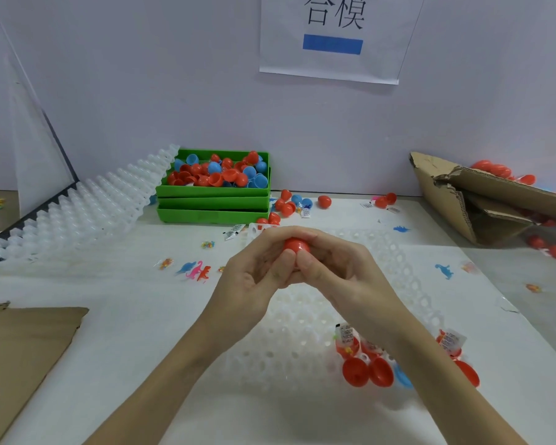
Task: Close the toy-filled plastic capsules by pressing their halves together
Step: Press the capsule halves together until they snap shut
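A red capsule (297,244) is held between both hands above the white holder tray (302,316). My left hand (257,268) wraps it from the left, my right hand (334,261) from the right, and both thumbs press its front. Most of the capsule is hidden by fingers. Open red capsule halves (366,372) with paper slips sit in the tray's near right corner.
Stacked green bins (212,203) at the back hold red and blue capsule halves. White holder trays (77,213) lean at the left. A torn cardboard box (482,203) lies at the right, flat cardboard (20,348) at the near left. Small toy dinosaurs (196,269) and loose capsules (289,203) are scattered about.
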Demonstrator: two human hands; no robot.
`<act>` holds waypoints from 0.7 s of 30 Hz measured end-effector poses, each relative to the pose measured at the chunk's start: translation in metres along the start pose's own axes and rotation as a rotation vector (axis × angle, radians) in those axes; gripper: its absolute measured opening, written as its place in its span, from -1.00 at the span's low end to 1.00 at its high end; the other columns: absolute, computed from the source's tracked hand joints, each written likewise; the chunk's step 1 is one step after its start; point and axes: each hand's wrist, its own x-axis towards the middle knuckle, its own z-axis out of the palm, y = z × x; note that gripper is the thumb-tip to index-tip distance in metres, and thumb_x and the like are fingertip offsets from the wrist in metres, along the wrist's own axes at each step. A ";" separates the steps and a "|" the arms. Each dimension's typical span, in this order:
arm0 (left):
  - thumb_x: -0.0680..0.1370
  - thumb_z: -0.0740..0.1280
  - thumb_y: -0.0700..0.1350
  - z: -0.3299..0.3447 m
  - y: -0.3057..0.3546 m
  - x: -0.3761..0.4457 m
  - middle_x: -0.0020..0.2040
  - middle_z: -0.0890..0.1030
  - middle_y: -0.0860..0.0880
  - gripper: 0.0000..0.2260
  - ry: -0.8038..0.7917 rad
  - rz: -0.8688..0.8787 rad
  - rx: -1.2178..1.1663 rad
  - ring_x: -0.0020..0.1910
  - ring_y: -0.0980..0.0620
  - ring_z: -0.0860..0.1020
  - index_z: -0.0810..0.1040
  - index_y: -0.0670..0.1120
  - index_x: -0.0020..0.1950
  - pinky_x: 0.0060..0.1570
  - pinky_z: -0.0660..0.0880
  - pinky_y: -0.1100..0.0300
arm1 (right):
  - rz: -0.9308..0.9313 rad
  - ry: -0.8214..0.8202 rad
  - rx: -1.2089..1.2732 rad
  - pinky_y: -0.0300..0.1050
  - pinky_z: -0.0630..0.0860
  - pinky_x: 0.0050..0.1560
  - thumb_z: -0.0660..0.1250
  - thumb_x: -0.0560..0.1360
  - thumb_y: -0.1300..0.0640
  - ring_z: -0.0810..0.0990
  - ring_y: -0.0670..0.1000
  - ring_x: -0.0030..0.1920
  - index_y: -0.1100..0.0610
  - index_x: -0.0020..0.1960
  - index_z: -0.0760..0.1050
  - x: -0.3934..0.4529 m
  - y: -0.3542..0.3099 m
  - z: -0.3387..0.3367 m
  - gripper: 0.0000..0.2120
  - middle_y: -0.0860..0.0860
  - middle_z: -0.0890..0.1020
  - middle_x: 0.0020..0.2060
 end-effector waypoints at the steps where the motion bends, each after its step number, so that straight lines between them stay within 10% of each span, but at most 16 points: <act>1: 0.73 0.19 0.00 -0.001 -0.002 0.000 0.26 0.64 0.05 -0.70 -0.004 -0.037 -0.006 0.29 -0.01 0.61 0.56 -0.04 0.39 0.18 0.58 0.20 | 0.006 0.023 -0.032 -0.11 0.65 0.07 0.28 0.66 0.23 0.72 0.12 0.08 0.23 0.35 0.55 0.001 0.001 0.000 -0.72 0.13 0.71 0.10; 6: 0.73 0.14 0.05 -0.003 -0.007 0.003 0.33 0.63 0.03 -0.67 0.048 -0.144 0.052 0.30 -0.08 0.61 0.56 0.06 0.43 0.24 0.60 0.06 | -0.010 0.299 -0.515 -0.25 0.63 0.00 0.48 0.56 0.12 0.72 -0.06 -0.06 0.02 0.44 0.35 0.000 0.017 -0.001 -0.48 -0.08 0.72 -0.10; 11: 0.63 0.39 0.00 0.001 -0.012 0.003 -0.04 0.74 -0.05 -0.79 0.170 -0.191 0.113 -0.04 -0.08 0.72 0.65 -0.04 0.23 0.02 0.67 0.10 | -0.110 0.356 -0.836 -0.37 0.48 -0.18 0.54 0.49 -0.01 0.57 -0.07 -0.22 0.05 0.20 0.53 0.000 0.026 -0.007 -0.64 -0.20 0.56 -0.25; 21: 0.62 0.36 -0.01 -0.009 -0.012 0.005 -0.02 0.71 -0.25 -0.68 0.147 -0.439 -0.334 -0.04 -0.08 0.69 0.70 -0.23 0.18 0.04 0.63 0.15 | -0.172 0.320 -0.916 -0.41 0.44 -0.06 0.48 0.51 -0.07 0.50 -0.21 -0.10 0.09 0.31 0.58 0.000 0.029 -0.005 -0.57 -0.12 0.53 -0.01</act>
